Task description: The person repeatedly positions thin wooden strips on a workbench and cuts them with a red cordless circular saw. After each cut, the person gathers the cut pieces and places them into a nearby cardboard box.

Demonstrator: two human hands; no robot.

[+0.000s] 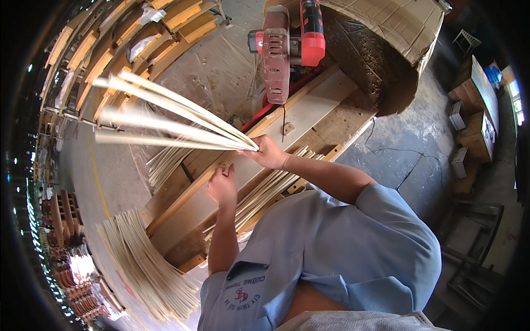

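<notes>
Fanning leftward from the right hand [268, 153] — thin pale strips [221, 126].

We saw glare at the window [518, 103], sticks [187, 110] smeared by motion at their far ends, and racks [85, 48] curving into darkness.

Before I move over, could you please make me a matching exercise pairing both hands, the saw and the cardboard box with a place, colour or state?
1. Right hand
2. Left hand
3. Saw
4. Cardboard box

A. Brown, at the upper right
B. Lower and further left than the other hand
C. Gripping pale strips
D. Red and black parts

Pairs: 1-C, 2-B, 3-D, 4-A
</notes>
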